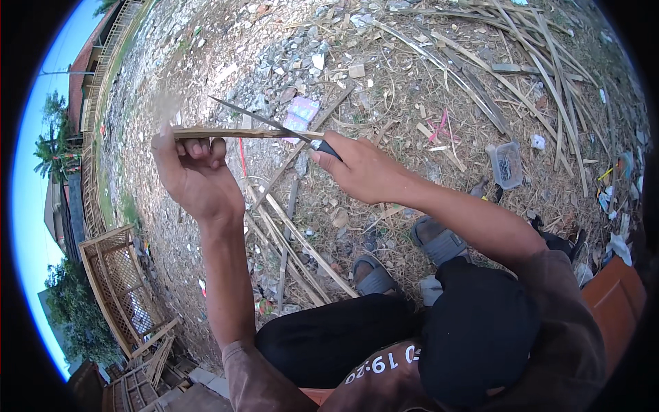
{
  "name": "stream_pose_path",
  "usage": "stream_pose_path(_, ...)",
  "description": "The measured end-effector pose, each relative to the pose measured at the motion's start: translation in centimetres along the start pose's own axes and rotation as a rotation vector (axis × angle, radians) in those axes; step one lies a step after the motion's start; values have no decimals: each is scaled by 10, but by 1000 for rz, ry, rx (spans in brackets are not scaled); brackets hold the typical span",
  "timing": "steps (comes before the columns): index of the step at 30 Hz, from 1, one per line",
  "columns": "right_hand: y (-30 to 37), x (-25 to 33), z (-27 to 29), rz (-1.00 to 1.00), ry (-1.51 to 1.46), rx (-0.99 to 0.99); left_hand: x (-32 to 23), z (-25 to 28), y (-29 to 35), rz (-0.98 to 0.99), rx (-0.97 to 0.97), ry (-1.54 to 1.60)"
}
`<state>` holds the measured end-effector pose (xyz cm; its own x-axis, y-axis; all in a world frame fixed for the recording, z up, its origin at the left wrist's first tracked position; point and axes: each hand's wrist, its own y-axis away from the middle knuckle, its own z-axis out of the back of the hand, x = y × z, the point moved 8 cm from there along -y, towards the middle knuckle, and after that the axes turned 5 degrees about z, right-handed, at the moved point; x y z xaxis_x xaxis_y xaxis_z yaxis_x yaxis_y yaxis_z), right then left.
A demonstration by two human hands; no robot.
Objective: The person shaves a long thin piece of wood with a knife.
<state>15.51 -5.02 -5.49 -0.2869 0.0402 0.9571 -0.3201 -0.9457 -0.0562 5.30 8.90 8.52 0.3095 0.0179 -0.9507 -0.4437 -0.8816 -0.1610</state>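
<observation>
My left hand (206,180) is raised left of centre, its fingers curled around one end of a thin bamboo strip (230,133). The strip lies nearly level, stretching across to my right hand (364,168). That hand is closed on the dark handle of a knife (254,117). Its long, narrow blade slants up to the left and crosses the strip close to the right hand. Part of the handle is hidden inside my grip. A whitish blur covers the picture just above my left fingertips.
Bamboo strips (456,75) lie scattered at the upper right, with others (292,240) by my knees. A clear plastic box (506,165) with small dark contents sits on the littered ground, as does a pink-purple packet (300,113). A lattice panel (123,281) leans at the left.
</observation>
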Motion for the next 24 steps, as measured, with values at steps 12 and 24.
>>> stream_pose_path(12,22,104,50,419,-302,-234,5,6,0,16,9,28)
stream_pose_path(24,-3,-17,-4,17,-57,-79,13,15,-4,40,-40,57)
